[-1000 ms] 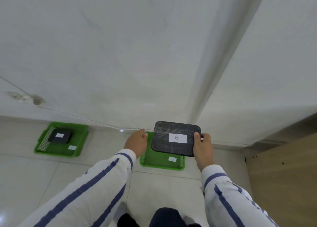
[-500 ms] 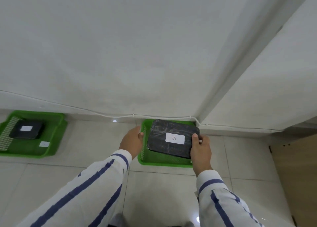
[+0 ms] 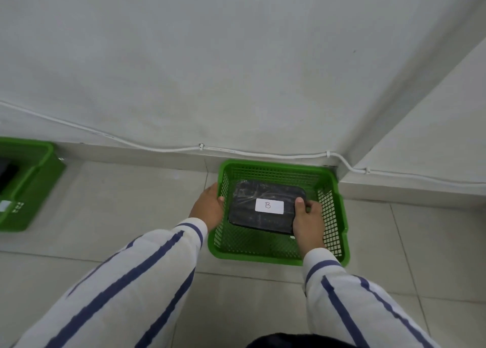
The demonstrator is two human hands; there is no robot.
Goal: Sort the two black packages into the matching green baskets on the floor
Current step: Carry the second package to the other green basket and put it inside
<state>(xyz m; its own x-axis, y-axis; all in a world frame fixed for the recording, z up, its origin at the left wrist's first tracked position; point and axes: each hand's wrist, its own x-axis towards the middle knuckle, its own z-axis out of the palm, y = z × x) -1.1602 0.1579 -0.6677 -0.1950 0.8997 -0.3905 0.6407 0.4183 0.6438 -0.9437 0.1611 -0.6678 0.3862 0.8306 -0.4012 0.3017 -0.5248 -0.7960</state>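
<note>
the black package (image 3: 264, 207) with the white "b" label (image 3: 269, 206) is down inside the green basket (image 3: 339, 216) by the wall corner, sitting nearer the basket's far edge than its near one. the right hand (image 3: 308, 220) grips the package's right edge, thumb on top, fingers tucked under where they cannot be seen. the left hand (image 3: 209, 208) sits at the basket's left rim, fingers curled over it; whether it touches the package i cannot tell. whether the package is flat on the mesh floor is also unclear, so the good move is to settle it level, then slide the right fingers out sideways without dragging it. at the left edge of the floor, the other green basket (image 3: 34, 190) holds a dark package (image 3: 6, 172), only partly in view.
</note>
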